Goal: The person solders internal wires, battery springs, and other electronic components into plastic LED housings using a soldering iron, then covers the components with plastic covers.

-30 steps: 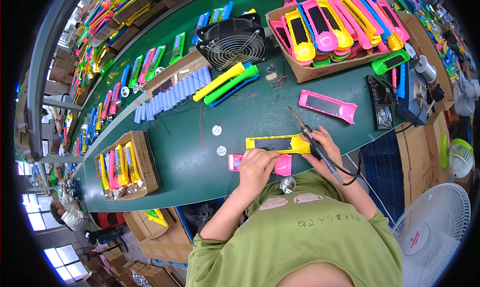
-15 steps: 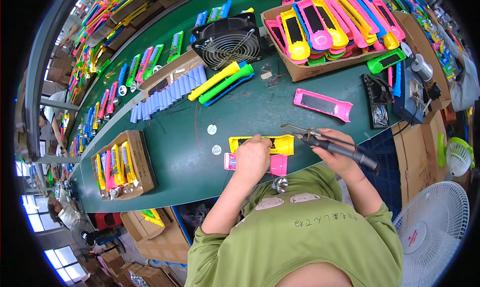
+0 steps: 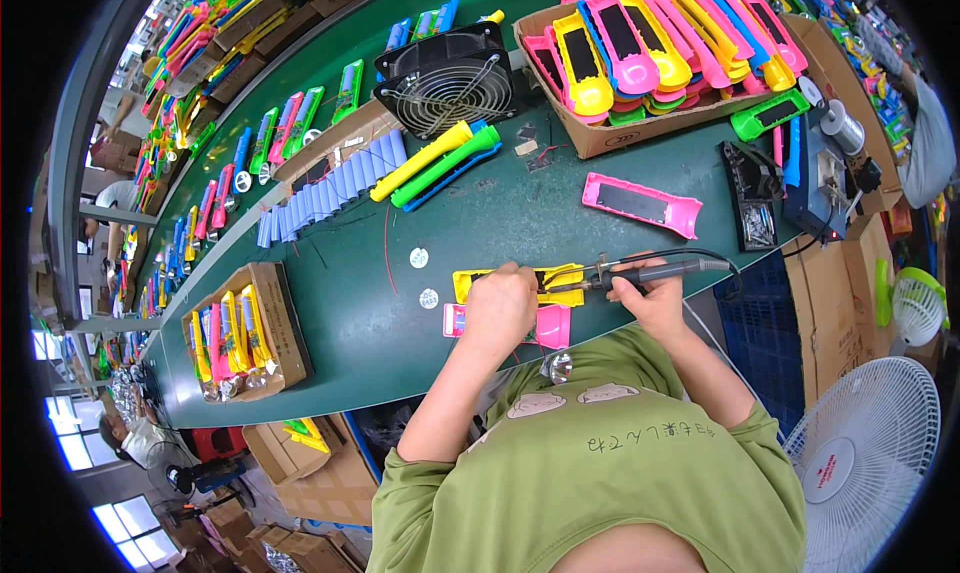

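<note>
My right hand (image 3: 650, 303) grips a soldering iron (image 3: 668, 271) with a dark handle, its thin tip reaching left over a yellow plastic flashlight shell (image 3: 571, 295). At that shell's middle, my left hand (image 3: 503, 305) has its fingers pinched together; what they hold is hidden. Both hands are close together at the yellow shell. Just below it lies a pink flashlight shell (image 3: 553, 325), partly covered by my left hand. A shiny round lamp reflector (image 3: 557, 368) sits at the table edge below the pink shell.
A carton (image 3: 600, 145) heaped with coloured shells stands far right. Beyond my hands are a black metal fan (image 3: 445, 88), a row of blue cylindrical cells (image 3: 335, 191) and a loose pink shell (image 3: 640, 205). A solder spool (image 3: 842, 133) stands right; a box of flashlights (image 3: 290, 323) stands left.
My right hand has moved left, bringing the iron lower and more level, with its tip now over the yellow shell. My left hand stays at that shell.
</note>
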{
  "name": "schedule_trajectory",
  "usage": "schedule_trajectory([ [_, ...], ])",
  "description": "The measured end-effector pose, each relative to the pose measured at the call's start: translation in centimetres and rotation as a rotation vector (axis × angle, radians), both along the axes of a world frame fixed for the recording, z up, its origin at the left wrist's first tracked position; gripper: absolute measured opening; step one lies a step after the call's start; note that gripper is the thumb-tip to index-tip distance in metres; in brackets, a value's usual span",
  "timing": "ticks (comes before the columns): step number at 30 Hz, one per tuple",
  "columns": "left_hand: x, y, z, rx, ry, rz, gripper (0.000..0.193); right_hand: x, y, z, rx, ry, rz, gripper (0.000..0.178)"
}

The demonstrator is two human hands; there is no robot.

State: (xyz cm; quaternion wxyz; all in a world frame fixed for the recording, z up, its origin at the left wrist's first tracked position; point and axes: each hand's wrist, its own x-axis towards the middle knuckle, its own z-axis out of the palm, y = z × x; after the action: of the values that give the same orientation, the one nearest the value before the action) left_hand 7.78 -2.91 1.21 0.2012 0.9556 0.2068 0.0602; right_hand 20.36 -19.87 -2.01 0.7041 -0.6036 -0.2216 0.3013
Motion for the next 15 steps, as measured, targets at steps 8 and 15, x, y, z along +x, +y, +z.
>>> schedule_trajectory([
  [8,0.0,0.2,0.1,-0.023,0.002,-0.022,0.003,-0.3,0.1,-0.4,0.013,0.001,-0.027,0.015],
  [15,0.0,0.2,0.1,-0.020,0.018,-0.012,0.002,-1.4,-1.0,0.5,0.045,-0.166,-0.066,0.015],
])
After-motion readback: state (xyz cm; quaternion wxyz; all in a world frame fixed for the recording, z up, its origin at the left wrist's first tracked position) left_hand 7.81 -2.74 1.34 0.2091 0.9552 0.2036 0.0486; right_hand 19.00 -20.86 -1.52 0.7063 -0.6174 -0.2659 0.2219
